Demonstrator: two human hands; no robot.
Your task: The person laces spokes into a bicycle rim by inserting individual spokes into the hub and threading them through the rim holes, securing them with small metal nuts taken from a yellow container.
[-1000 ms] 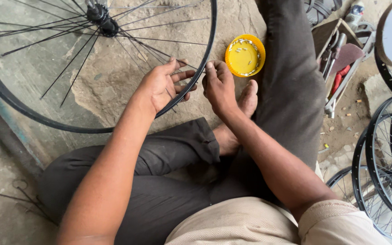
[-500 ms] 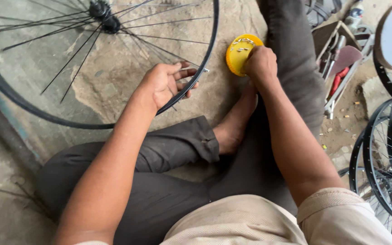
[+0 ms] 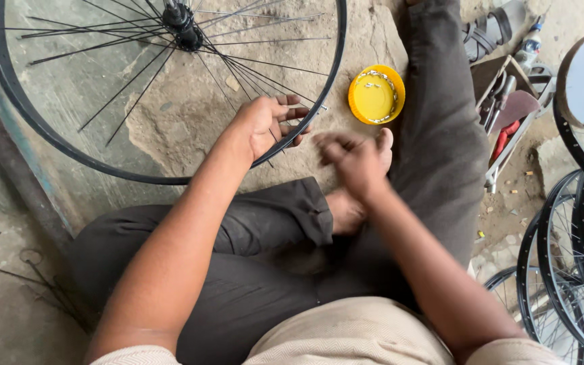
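**Right hand back from the yellow dish, left hand on the wheel rim**

Half a second ago the right hand (image 3: 354, 157) was at the yellow dish (image 3: 376, 94); now it has drawn back toward the body and sits blurred between the dish and the left hand (image 3: 270, 124). The camera view has also shifted, so the wheel hub (image 3: 182, 26) lies nearer the top edge than before.

The left grip is partly closed around the black wheel rim (image 3: 309, 122), palm up, fingers curled over the rim's inner side where the thin spokes (image 3: 251, 64) meet it. A short metal end pokes out at the rim just beyond the fingertips. The right grip is loosely curled; motion blur hides whether anything small is pinched in it, so that cannot be told.

The dish lies on the stony ground (image 3: 177, 122) beyond the right hand, a little to its outer side, well apart from it, with small silvery pieces ringed inside its wall. Just beside the right hand, the person's bare foot (image 3: 346, 211) rests under the wrist, against dark trousers (image 3: 441, 128).

Farther out to the right of the right hand stands an open tool tray (image 3: 508, 115) with a red-handled tool, and beyond it more wheels (image 3: 576, 250) lean stacked together.
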